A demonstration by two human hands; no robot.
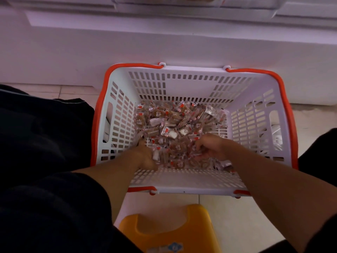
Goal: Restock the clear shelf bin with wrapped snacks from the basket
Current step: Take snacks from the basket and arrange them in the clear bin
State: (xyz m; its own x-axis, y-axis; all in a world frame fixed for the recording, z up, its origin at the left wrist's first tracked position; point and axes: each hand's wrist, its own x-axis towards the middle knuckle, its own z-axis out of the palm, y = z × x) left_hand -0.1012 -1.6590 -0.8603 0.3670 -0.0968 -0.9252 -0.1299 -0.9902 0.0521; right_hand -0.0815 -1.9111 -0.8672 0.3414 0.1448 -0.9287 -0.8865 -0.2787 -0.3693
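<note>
Scooping step: both hands, left hand (145, 156) and right hand (209, 148), curled round wrapped snacks (179, 123) in basket (182, 181); next, lifting up to far clear bin (200, 4).

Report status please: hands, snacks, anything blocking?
Both hands in basket: left hand and right hand gathering wrapped snacks. Clear bin above, at frame's top edge. Nothing blocking.

Pale tiled floor (246, 216), lower half of frame. White basket (182, 84) with orange rim at centre; yellow stool (169, 229) at bottom centre, just below it.
</note>
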